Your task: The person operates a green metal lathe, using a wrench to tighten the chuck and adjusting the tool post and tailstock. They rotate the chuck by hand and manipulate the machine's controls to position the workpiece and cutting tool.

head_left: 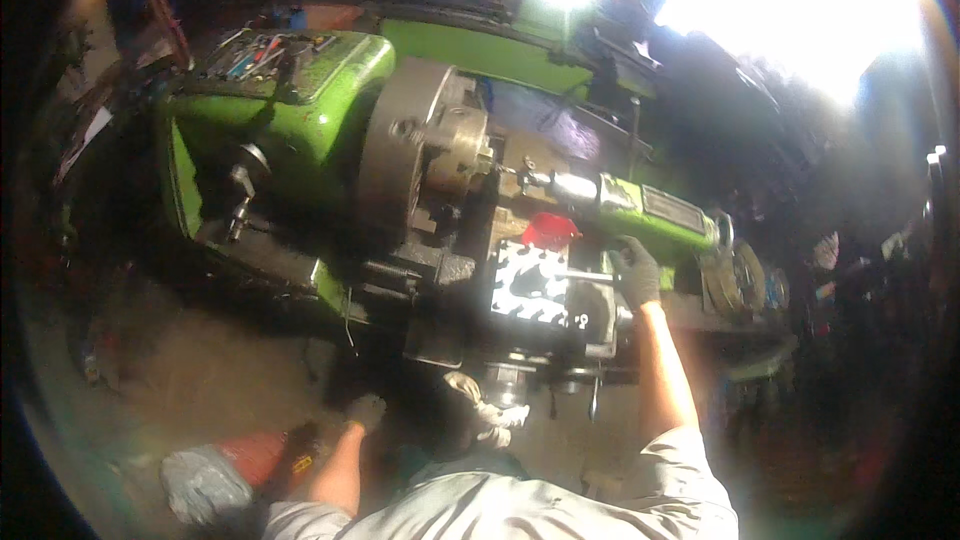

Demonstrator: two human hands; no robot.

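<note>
A green lathe stands before me, its large round chuck [405,140] at the left of the work area. Opposite the chuck, a drill bit [507,169] sits in the tailstock [655,208], its tip close to the workpiece held by the jaws. My right hand [636,270], in a dark glove, is closed around the end of a bright metal lever [592,276] by the tool post. Glare and patterned light cover the carriage top [520,292]. My left hand [367,412], also gloved, hangs low in front of the machine; its fingers are too dim to read.
Several tools [262,58] lie on the green headstock. A red container [550,231] sits behind the carriage, and a handwheel [745,275] is at the tailstock's right end. A pale rag [485,410] hangs near the front. A grey bag [205,483] lies at lower left.
</note>
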